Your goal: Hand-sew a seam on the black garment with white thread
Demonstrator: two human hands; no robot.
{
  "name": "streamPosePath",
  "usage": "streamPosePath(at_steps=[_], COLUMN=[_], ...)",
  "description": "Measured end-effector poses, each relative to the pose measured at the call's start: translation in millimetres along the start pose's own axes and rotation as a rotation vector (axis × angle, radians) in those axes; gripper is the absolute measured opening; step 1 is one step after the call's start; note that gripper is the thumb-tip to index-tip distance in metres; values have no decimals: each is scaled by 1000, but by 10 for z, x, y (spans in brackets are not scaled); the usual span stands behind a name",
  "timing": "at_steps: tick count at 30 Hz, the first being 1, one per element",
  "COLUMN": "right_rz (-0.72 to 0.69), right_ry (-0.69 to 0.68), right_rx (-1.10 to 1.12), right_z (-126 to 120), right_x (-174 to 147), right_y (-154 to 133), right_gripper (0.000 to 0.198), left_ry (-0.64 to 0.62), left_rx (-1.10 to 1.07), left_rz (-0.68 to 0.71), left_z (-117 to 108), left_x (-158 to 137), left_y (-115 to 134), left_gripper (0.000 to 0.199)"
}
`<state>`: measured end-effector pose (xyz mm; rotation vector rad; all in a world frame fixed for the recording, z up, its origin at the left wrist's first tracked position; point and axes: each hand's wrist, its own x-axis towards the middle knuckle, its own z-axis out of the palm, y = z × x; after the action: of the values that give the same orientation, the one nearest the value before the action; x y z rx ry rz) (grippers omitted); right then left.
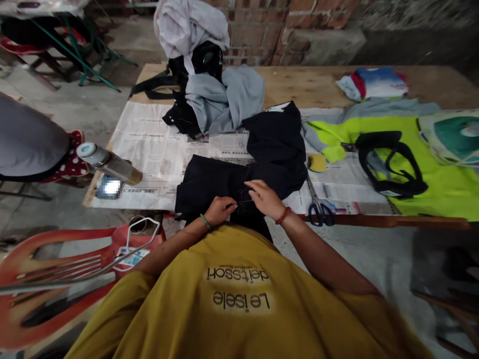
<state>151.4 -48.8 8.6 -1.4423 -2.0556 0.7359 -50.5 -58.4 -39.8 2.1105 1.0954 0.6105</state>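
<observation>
A dark navy garment (213,182) lies across the newspaper at the table's near edge, its other part bunched farther back. My left hand (220,210) is at its near edge, thumb and fingertips pinched together; what they grip is too small to make out. Just to the right, my right hand (266,200) rests over the cloth with thumb and forefinger stretched out and apart. Between the two hands a thin pale thread (243,198) curls on the dark fabric. Blue-handled scissors (321,213) lie right of my right hand, handles past the table edge.
Newspaper (149,134) covers much of the wooden table (314,85). Grey cloth (228,97), a yellow piece (317,162), a black strap (407,187) and a lime garment (385,127) lie around. Left are a bottle (112,163), a phone (109,187), a red chair (48,239) and a seated person (32,139).
</observation>
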Motion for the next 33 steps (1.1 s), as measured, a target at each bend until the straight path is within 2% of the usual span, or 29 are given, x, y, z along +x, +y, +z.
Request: streamPosePath(at_steps=[3,5,10,16,19,24,27,30,33], right_rz=[-76,-126,-240,-283,-293,-199,-195,-234,-278], right_ry=[329,397,229,172,182,224,220,243,301], right_rx=[-111,-137,-210,-298,-268,-151,-157,-197,-214], right_z=[-93,-67,258,536,570,610,618,546,384], right_x=[-107,-236,-471,-350,-286,-255,-250,-218,-123], right_y=[-9,-52,-146,-40,8,48,55,3,-108], right_gripper=[26,17,12,15,16,19,20,21,20], left_ry=[-34,-46,-66,-70,-65,-37,-16,61,168], left_rx=[-114,-150,-161,-188,-210,-241,-227,-144,23], left_rz=[-86,-131,-173,-182,-182,-140,-135,-112,-42], left_z=[17,19,7,13,8,13,27,-18,-157], left_x=[27,41,65,65,60,55,52,68,141], left_y=[-73,-101,-125,-148,-157,-181,-169,-75,73], left_gripper=[17,17,19,19,18,18,18,17,17])
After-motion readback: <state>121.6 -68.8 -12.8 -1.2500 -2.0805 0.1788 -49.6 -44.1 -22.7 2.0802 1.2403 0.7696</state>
